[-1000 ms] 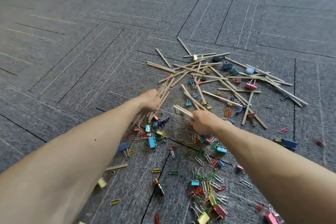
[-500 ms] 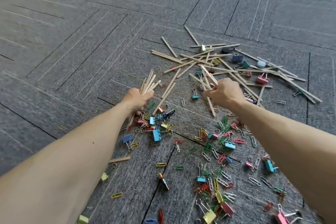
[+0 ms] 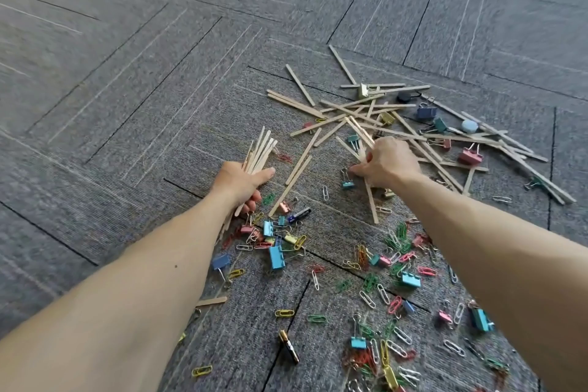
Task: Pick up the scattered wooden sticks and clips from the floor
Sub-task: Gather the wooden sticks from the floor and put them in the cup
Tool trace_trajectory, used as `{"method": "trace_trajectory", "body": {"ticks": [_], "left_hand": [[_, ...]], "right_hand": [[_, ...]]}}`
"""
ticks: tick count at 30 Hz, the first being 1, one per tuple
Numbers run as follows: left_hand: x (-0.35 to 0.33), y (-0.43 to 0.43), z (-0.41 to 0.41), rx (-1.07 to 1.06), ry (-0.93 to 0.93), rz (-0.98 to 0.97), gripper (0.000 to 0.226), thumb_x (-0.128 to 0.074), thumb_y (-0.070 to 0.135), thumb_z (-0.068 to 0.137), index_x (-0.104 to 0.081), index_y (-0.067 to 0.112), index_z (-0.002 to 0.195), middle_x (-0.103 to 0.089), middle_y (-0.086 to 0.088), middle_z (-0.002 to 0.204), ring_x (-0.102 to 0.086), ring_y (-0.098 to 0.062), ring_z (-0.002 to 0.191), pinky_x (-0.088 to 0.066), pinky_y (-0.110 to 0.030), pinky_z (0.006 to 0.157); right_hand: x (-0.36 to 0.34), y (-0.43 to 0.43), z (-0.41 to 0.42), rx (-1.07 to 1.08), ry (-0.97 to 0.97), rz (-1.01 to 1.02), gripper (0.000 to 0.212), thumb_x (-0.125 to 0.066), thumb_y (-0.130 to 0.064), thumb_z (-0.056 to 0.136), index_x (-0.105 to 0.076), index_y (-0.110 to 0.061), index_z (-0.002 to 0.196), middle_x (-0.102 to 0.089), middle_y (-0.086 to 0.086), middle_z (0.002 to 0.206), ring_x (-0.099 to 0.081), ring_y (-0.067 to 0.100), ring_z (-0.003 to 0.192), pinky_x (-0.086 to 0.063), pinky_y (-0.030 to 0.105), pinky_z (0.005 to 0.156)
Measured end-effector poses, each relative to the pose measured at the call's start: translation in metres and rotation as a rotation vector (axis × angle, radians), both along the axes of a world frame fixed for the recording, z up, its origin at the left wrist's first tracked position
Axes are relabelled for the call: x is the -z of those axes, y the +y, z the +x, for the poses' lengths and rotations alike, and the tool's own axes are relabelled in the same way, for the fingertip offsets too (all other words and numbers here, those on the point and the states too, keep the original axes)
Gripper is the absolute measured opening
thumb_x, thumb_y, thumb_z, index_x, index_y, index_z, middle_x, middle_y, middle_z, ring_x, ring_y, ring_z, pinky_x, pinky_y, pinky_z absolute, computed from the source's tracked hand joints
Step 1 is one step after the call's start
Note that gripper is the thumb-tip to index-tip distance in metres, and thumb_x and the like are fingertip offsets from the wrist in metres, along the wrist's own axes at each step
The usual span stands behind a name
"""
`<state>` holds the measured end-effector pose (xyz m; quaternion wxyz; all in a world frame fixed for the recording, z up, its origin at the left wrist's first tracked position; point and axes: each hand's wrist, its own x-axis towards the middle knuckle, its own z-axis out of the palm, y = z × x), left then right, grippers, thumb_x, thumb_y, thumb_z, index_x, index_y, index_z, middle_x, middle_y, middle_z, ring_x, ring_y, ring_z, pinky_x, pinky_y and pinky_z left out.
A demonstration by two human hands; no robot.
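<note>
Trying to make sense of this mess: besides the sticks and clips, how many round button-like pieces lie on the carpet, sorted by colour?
Black round piece: 1
Pale blue round piece: 1
Total: 2

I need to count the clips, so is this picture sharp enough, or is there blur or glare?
Head view: sticks and clips in the middle are fairly sharp; carpet toward the top and left edges is motion-blurred; light soft, shadows faint, no glare.
</note>
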<state>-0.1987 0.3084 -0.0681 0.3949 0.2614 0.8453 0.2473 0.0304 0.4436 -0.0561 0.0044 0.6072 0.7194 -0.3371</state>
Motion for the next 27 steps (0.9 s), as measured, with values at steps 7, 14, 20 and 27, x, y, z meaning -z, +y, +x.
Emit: {"method": "trace_trajectory", "body": {"ticks": [7,14,20,27], "left_hand": [[0.0,0.001,-0.001,-0.017,-0.03,-0.009,0.088,-0.074,0.047,0.083,-0.033,0.002,0.147,-0.065,-0.006,0.065,-0.052,-0.008,0.038,-0.041,-0.02,0.037],[-0.001,0.002,-0.001,-0.016,-0.008,-0.004,0.086,-0.073,0.047,0.084,-0.036,0.001,0.145,-0.066,-0.008,0.067,-0.052,-0.009,0.038,-0.041,-0.02,0.038],[0.0,0.003,-0.001,-0.024,0.007,-0.003,0.086,-0.072,0.047,0.085,-0.034,0.001,0.146,-0.065,-0.006,0.067,-0.05,-0.007,0.038,-0.04,-0.018,0.036],[0.005,0.003,-0.004,-0.034,0.009,0.005,0.061,-0.073,0.049,0.083,-0.058,0.001,0.117,-0.066,-0.006,0.065,-0.051,-0.006,0.033,-0.04,-0.018,0.035]], "right_hand": [[-0.013,0.015,-0.005,-0.13,0.018,-0.245,0.027,-0.06,-0.008,0.09,-0.053,0.006,0.112,-0.056,0.009,0.084,-0.054,0.009,0.06,-0.048,0.019,0.052],[-0.033,0.025,-0.002,-0.084,0.245,-0.432,0.019,-0.048,0.009,0.093,-0.042,-0.009,0.093,-0.049,0.011,0.072,-0.048,0.0,0.031,-0.035,0.011,0.032],[-0.019,0.021,-0.027,-0.185,0.279,-0.304,0.017,-0.05,-0.003,0.095,-0.045,-0.009,0.081,-0.052,0.008,0.072,-0.052,0.004,0.042,-0.054,0.021,0.05],[-0.019,0.004,-0.062,-0.672,0.095,0.117,0.02,-0.039,-0.011,0.102,-0.042,-0.016,0.083,-0.054,0.007,0.079,-0.046,0.014,0.057,-0.046,0.026,0.051]]}}
